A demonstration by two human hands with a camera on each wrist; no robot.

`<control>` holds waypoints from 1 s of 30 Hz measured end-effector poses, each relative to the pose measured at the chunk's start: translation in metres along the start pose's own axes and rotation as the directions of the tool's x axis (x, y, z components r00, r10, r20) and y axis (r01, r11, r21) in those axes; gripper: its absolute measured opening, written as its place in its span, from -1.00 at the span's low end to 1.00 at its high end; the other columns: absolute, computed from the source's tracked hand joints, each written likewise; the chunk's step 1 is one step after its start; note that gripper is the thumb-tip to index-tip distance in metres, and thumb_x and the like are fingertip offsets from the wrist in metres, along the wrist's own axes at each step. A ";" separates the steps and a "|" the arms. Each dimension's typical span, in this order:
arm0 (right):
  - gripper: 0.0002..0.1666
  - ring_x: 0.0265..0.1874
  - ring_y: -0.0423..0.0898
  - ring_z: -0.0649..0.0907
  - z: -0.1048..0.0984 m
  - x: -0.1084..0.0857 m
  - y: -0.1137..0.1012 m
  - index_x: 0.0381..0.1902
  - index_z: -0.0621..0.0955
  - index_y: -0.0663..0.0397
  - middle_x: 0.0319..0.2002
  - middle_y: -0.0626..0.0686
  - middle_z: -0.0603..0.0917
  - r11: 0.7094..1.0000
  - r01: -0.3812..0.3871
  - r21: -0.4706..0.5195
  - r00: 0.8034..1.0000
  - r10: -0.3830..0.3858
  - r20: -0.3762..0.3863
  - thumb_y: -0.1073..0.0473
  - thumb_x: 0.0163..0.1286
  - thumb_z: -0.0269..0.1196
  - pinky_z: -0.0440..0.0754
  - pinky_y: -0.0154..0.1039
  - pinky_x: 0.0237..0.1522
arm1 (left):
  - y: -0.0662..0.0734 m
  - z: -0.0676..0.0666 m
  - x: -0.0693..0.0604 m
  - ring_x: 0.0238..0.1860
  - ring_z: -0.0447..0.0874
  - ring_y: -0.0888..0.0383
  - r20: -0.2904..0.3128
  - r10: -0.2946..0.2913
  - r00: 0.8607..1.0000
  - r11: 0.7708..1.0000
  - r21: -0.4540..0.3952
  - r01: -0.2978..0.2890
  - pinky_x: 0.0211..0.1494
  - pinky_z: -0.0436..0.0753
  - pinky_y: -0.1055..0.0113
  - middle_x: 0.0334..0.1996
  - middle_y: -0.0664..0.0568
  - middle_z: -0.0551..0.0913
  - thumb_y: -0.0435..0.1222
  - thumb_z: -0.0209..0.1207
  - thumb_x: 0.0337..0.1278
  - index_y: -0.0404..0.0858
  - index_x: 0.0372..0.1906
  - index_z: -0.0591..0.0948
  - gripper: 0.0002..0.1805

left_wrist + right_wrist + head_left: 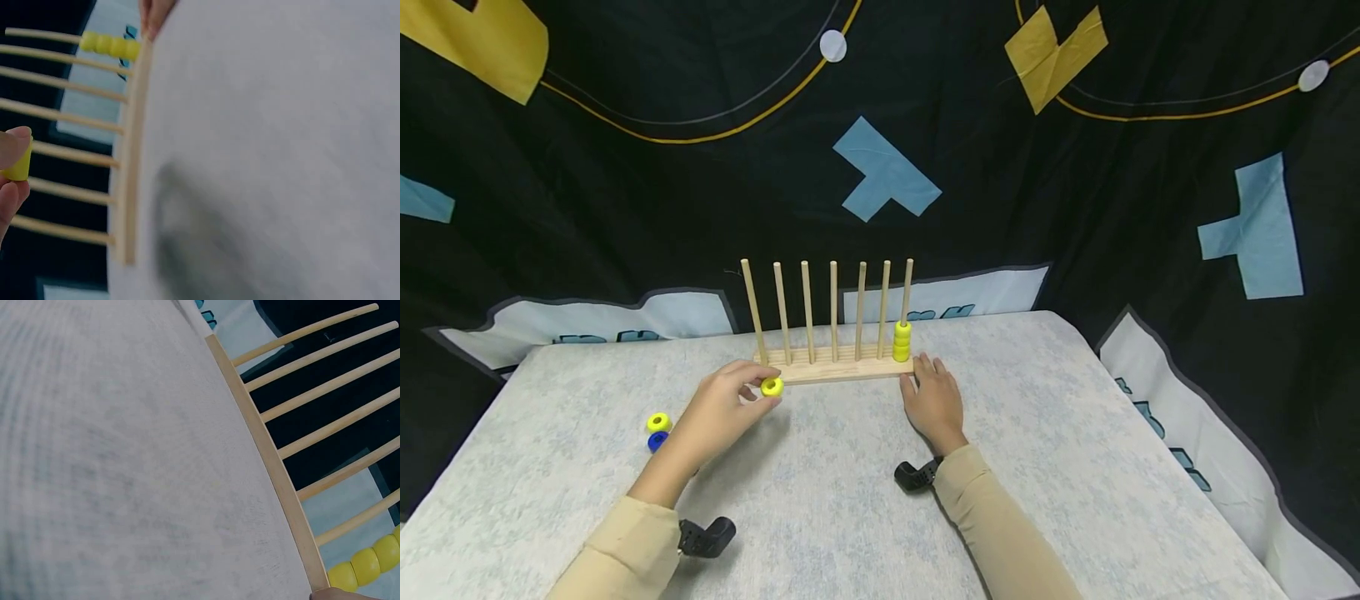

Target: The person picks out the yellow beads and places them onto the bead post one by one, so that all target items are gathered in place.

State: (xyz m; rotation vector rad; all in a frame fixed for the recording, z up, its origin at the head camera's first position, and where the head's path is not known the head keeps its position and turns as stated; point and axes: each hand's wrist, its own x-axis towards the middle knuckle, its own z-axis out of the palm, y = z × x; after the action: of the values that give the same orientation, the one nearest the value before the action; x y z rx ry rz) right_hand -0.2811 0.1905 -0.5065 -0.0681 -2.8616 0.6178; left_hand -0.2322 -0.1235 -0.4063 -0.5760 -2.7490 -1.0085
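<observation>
Near the pale wooden peg rack (850, 372), my left hand (722, 408) pinches a yellow ring bead (774, 392), likely light, best rim-held.

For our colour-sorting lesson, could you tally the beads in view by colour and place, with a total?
Yellow beads on the right-end peg: 4 in the stack
Yellow bead in the left hand: 1
Loose yellow bead on the table: 1
Loose blue bead on the table: 1
Total: 7 visible; the left forearm could hide others.
</observation>
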 end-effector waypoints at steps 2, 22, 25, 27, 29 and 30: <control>-0.33 0.53 0.14 0.22 0.001 0.000 0.001 0.48 0.33 0.06 0.50 0.09 0.30 1.000 -0.003 0.003 1.000 0.003 -0.002 -0.15 0.57 -0.03 0.15 0.06 0.57 | 0.010 0.002 0.010 -0.16 0.69 0.02 -0.001 0.011 1.000 1.000 -0.024 -0.011 -0.12 0.73 0.18 0.01 -0.10 0.68 -0.30 0.35 0.15 -0.25 0.08 0.67 -0.63; -0.34 0.53 0.11 0.23 0.000 0.002 0.000 0.47 0.34 0.04 0.50 0.06 0.31 1.000 -0.014 -0.008 1.000 0.014 -0.006 -0.16 0.57 -0.03 0.15 0.03 0.57 | 0.106 0.014 0.113 0.10 0.67 0.00 -0.038 0.075 0.996 0.989 -0.122 -0.079 0.17 0.71 0.20 0.16 -0.09 0.61 -0.30 0.34 0.19 -0.25 0.15 0.62 -0.59; -0.34 0.53 0.11 0.24 0.000 0.001 -0.001 0.47 0.35 0.04 0.50 0.06 0.31 1.000 -0.014 -0.008 1.000 0.014 -0.010 -0.15 0.57 -0.03 0.16 0.03 0.57 | 0.117 0.016 0.126 0.13 0.66 0.02 -0.034 0.088 0.996 0.988 -0.127 -0.092 0.20 0.69 0.21 0.18 -0.08 0.62 -0.30 0.31 0.22 -0.24 0.18 0.60 -0.59; -0.35 0.52 0.11 0.24 0.000 0.001 -0.001 0.46 0.36 0.05 0.49 0.06 0.32 1.000 -0.012 -0.008 1.000 0.012 -0.011 -0.15 0.57 -0.03 0.17 0.03 0.57 | 0.123 0.017 0.134 0.16 0.64 0.03 -0.032 0.094 0.995 0.987 -0.129 -0.098 0.22 0.68 0.23 0.18 -0.07 0.63 -0.31 0.30 0.24 -0.24 0.18 0.60 -0.59; -0.35 0.52 0.11 0.25 0.000 0.001 -0.001 0.46 0.36 0.05 0.49 0.06 0.33 1.000 -0.011 -0.007 1.000 0.010 -0.013 -0.14 0.56 -0.02 0.17 0.04 0.56 | 0.128 0.018 0.141 0.19 0.63 0.03 -0.034 0.102 0.994 0.987 -0.119 -0.106 0.23 0.67 0.24 0.17 -0.07 0.63 -0.31 0.28 0.26 -0.24 0.19 0.59 -0.60; -0.35 0.52 0.11 0.24 0.000 0.001 -0.001 0.46 0.36 0.04 0.49 0.06 0.33 1.000 -0.011 -0.005 1.000 0.011 -0.012 -0.14 0.56 -0.02 0.17 0.03 0.56 | 0.130 0.019 0.144 0.20 0.63 0.03 -0.036 0.104 0.994 0.987 -0.118 -0.107 0.23 0.66 0.25 0.19 -0.07 0.62 -0.31 0.27 0.27 -0.24 0.20 0.58 -0.60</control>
State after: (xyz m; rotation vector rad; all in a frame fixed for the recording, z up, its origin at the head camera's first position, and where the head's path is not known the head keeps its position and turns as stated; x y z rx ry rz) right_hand -0.2819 0.1901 -0.5056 -0.0876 -2.8532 0.6109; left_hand -0.3115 0.0231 -0.3046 -0.7104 -2.6146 -1.1525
